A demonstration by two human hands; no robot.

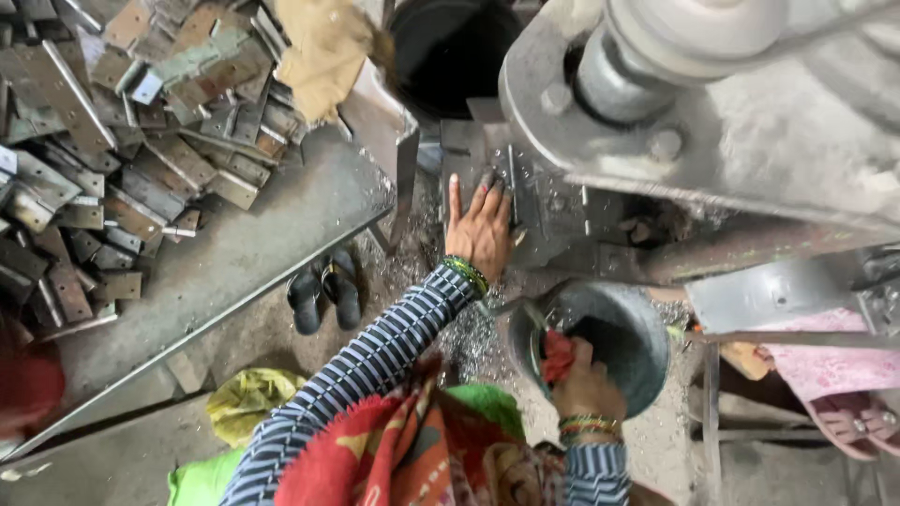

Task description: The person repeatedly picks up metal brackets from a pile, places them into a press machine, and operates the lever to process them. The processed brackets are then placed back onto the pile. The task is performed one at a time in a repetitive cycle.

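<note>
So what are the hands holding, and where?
The right hand clutches a red cloth at the metal bowl's rim. The left hand rests flat, holding nothing.

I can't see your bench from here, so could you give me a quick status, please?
Left hand flat on metal strip at the press. Right hand grips red cloth in grey pan. Nothing between them.

Floor-level setup around the press

Metal plates (122, 141) piled on a sheet (272, 234) at left, sandals (323, 292) just beside its edge. Machine (712, 122) sits right, bucket (614, 328) below it, left hand (480, 230) between sheet and machine, right hand (583, 384) on the bucket's rim.
</note>
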